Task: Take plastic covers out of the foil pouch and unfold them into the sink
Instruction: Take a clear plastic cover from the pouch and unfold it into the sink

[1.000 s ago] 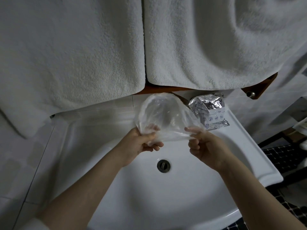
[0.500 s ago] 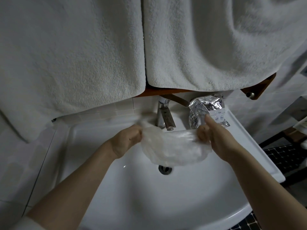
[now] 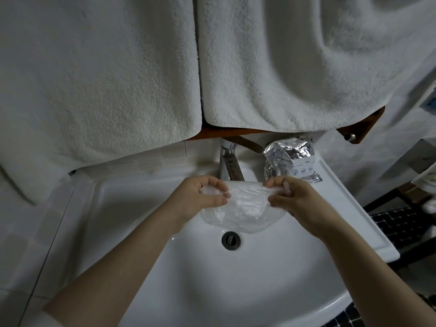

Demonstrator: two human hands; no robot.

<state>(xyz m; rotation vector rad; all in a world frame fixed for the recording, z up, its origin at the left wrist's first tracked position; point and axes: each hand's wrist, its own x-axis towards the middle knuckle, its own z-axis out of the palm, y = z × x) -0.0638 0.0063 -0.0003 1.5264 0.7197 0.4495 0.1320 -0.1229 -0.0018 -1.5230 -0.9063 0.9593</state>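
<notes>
A clear, crinkled plastic cover (image 3: 245, 208) hangs over the white sink (image 3: 122, 208), just above the drain (image 3: 230, 240). My left hand (image 3: 200, 195) grips its left edge with curled fingers. My right hand (image 3: 297, 197) pinches its right edge. The cover sags as a loose pouch between both hands. The silver foil pouch (image 3: 291, 159) stands crumpled on the sink's back right ledge, beside the tap (image 3: 228, 162).
Two thick white towels (image 3: 118, 79) hang from a wooden rail (image 3: 361, 127) right over the sink's back edge. White wall tiles lie to the left. A dark tiled floor (image 3: 401, 225) and a shelf frame show at the right.
The cover came down from an upright open dome near the tap to a sagging pouch over the drain. Both hands dropped and moved closer together on its edge.
</notes>
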